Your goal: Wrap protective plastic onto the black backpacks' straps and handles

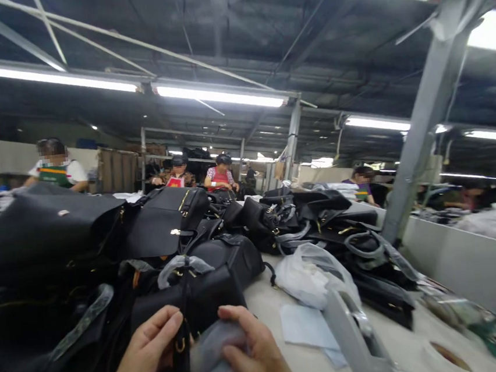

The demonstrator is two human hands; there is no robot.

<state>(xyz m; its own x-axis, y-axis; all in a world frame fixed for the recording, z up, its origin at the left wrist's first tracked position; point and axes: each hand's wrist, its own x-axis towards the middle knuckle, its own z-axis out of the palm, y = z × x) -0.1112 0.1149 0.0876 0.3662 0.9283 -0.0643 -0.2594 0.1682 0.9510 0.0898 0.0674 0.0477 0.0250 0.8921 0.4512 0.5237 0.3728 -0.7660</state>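
Note:
A black handbag [212, 292] with gold-coloured fittings sits right in front of me, a plastic-wrapped handle arching over its top. My left hand [151, 344] is at its near side, thumb and forefinger pressed together beside a gold ring [181, 344]; whatever they pinch is hidden. My right hand [257, 349] curls round a crumpled, translucent plastic wrap [218, 355] against the bag's near side, thumb and fingers bent over it.
Black bags [50, 228] pile up at left and across the table. To the right are a white plastic bag [307, 274], pale blue paper [305, 324], a grey tape dispenser [354, 339] and a tape roll [446, 357]. Several people work farther back; a metal post [425, 116] rises at right.

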